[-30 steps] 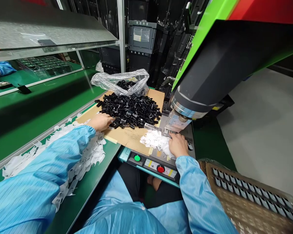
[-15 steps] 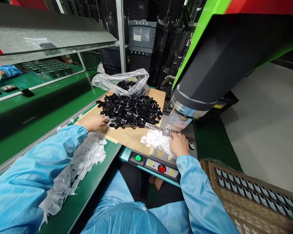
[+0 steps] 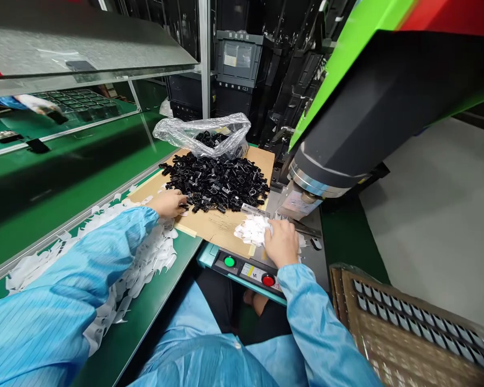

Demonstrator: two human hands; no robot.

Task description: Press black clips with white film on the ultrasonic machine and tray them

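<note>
Here, in the head view, the left hand (image 3: 168, 203) is laid with curled fingers on the near edge of the heap of black parts (image 3: 215, 181) spread over cardboard (image 3: 213, 223). The right hand (image 3: 281, 242) is pressed, fingers bent, on the white pieces (image 3: 253, 230) beside the machine head (image 3: 326, 166); whether anything is pinched cannot be told.

A heap of small black plastic clips (image 3: 218, 183) lies spread over a sheet of brown cardboard (image 3: 215, 224) in the middle of the frame, glossy and tangled, pointing every way. More of them sit inside a crumpled clear plastic bag (image 3: 204, 131) at the heap's far edge, its mouth open toward the heap. The left hand (image 3: 169, 203) touches the near left edge of the heap, fingers curled among the clips. Just right of the cardboard's near corner lies a small pile of white paper-like pieces (image 3: 252, 231), loosely bunched; the right hand (image 3: 281, 243) rests on its right side, fingers bent down onto it.
</note>
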